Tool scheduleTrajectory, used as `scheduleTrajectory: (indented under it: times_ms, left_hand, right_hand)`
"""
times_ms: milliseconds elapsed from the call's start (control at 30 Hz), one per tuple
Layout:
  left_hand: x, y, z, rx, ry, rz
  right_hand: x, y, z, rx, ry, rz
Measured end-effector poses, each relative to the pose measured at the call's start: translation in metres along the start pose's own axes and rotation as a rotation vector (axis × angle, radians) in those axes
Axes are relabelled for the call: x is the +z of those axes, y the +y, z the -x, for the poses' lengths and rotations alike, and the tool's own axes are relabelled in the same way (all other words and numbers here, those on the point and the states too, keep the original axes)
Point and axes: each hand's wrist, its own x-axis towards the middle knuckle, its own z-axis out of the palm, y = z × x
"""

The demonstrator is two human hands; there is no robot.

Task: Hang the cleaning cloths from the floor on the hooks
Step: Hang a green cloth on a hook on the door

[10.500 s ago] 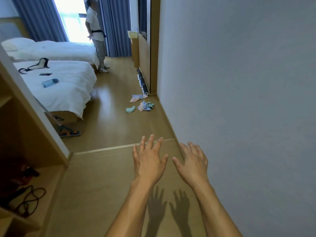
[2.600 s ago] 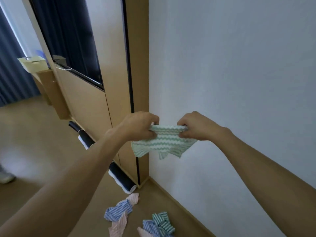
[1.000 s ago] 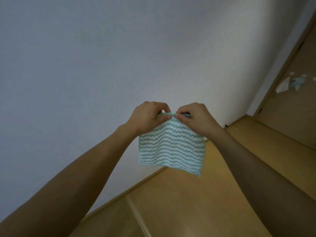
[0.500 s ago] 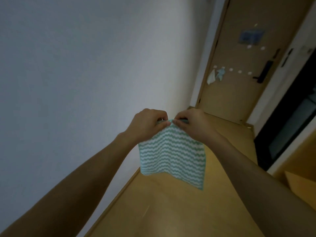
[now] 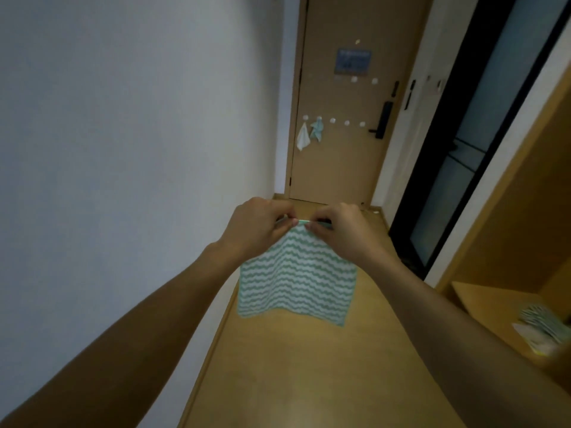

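Note:
A green-and-white wavy-striped cleaning cloth [image 5: 296, 279] hangs flat in front of me. My left hand [image 5: 259, 225] and my right hand [image 5: 343, 231] pinch its top edge close together at chest height. Far ahead stands a wooden door [image 5: 336, 168] with a row of small white hooks [image 5: 346, 122]. A white cloth [image 5: 302, 138] hangs on the leftmost hook. A light blue cloth [image 5: 317, 129] hangs on the hook beside it. The three hooks to their right are bare.
A white wall [image 5: 129, 149] runs along my left. On my right are a dark glass door [image 5: 463, 156] and a wooden shelf unit [image 5: 506, 304] holding folded cloths [image 5: 543, 329]. The wooden floor [image 5: 309, 366] leads straight to the door.
The view has swung from the white wall round to the corridor, and the door with the hooks now stands straight ahead. Both hands keep pinching the cloth's top edge.

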Motion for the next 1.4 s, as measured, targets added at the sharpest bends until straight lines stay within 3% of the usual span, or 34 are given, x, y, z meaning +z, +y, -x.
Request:
scheduleTrajectory:
  times_ms: [533, 1000, 1400]
  left_hand:
    - [0.125, -0.086, -0.228, 0.065, -0.102, -0.079]
    - [0.242, -0.148, -0.417, 0.034, -0.053, -0.014]
    - [0.348, -0.265, -0.62, 0.116, -0.004, 0.062]
  right_hand:
    - [0.02, 0.195, -0.177, 0.092, 0.091, -0.023]
    - [0.033, 0.366, -0.329, 0.175, 0.119, 0.039]
    - [0.069, 0.502, -0.502, 0.327, 0.196, 0.1]
